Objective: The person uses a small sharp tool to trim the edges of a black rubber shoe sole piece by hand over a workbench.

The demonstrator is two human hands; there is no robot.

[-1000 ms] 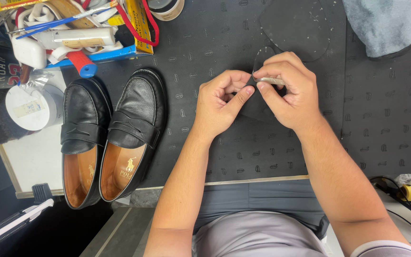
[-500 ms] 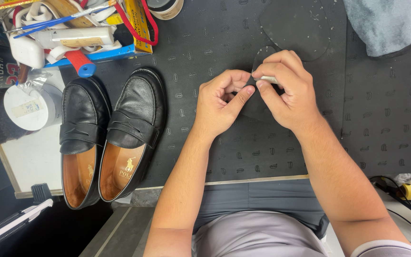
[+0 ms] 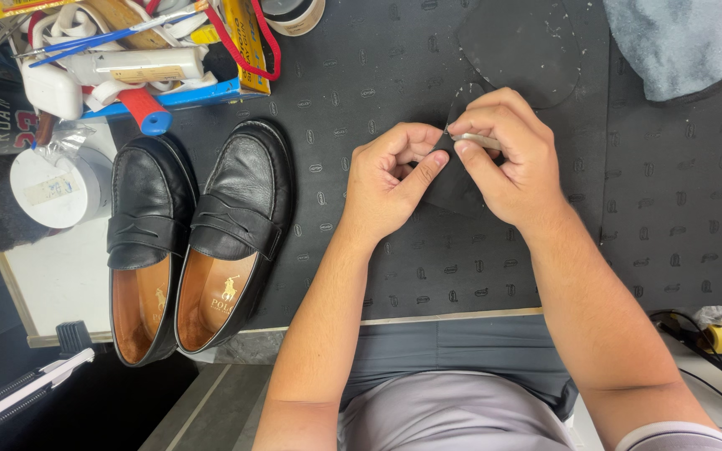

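Trimming the rubber piece.
Our left hand (image 3: 394, 179) pinched the piece (image 3: 453, 184); right hand (image 3: 507, 159) gripped the blade (image 3: 480, 140), best guided slowly.

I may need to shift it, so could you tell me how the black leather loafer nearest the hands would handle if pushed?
The black leather loafer looks fairly stiff, holding its shape unaided. Lying flat on its sole, it would probably slide rather than tip.

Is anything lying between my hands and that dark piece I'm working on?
Nothing visible. The left hand and right hand both already pinch the dark sheet piece; the right also holds a small pale tool.
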